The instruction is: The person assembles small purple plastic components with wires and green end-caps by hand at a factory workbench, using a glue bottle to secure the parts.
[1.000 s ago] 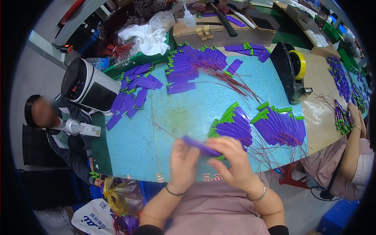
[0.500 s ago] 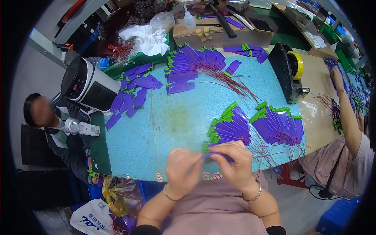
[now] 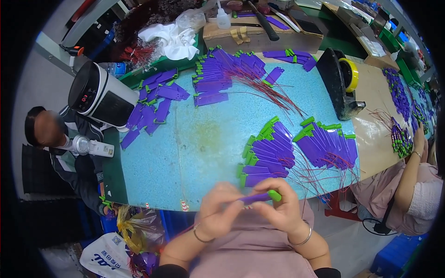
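Over the bench's near edge, my left hand [image 3: 221, 211] and my right hand [image 3: 281, 207] hold a purple strip [image 3: 254, 199] between them. The strip has a rounded green tip [image 3: 274, 195] at its right end, by my right fingers. My left fingers pinch its other end, partly hiding it. Just beyond my hands, a fan of purple strips with green ends [image 3: 264, 155] lies on the blue bench top [image 3: 204, 139]. To its right is a second fan of such strips [image 3: 328, 147]. Thin red strands [image 3: 320, 178] trail from both fans.
Farther back lie a larger pile of purple strips [image 3: 218, 69] and loose strips [image 3: 153, 104]. A black-and-white appliance [image 3: 109, 97] stands at left, a tape dispenser [image 3: 331, 85] at right. A hammer [image 3: 265, 23] rests on a box. Co-workers are at the left [image 3: 76, 148] and right [image 3: 408, 185].
The strip between my hands was bent in an arch; now it is straighter, its green tip visible at the right. The right co-worker's arm has come nearer.
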Available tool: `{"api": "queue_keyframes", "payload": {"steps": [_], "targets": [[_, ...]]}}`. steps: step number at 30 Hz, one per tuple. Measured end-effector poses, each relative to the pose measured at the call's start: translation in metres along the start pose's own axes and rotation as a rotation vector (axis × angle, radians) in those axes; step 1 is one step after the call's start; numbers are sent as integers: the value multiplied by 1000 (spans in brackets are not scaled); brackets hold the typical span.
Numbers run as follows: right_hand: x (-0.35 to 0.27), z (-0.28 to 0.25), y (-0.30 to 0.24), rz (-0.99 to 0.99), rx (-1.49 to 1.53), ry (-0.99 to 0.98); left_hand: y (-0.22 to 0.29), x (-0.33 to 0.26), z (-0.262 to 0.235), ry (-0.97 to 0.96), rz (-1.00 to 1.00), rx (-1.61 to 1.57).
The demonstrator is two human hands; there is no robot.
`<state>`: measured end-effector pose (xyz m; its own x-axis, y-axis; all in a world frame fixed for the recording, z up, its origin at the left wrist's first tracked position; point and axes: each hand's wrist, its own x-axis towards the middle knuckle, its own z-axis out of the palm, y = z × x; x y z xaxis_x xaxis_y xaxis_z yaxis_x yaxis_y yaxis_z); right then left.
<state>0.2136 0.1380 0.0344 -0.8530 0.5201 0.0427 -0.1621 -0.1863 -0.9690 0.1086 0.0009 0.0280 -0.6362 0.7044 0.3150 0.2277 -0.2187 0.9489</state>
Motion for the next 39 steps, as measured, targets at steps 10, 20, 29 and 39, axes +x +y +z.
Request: {"api": "queue_keyframes", "payload": {"steps": [10,20,29,39], "targets": [[-21,-37,-30,-447,-711,-52,1,-9,-17,-213,-208,-54],[-22,-37,-61,-461,-981,-561,39,16,-42,-842,-75,-78],[19,-39,-21,-399,-1055,-442,2,7,-18,-525,9,685],[90,-48,-1,-402,-1348,-48,-29,17,-5,-118,164,932]]}}
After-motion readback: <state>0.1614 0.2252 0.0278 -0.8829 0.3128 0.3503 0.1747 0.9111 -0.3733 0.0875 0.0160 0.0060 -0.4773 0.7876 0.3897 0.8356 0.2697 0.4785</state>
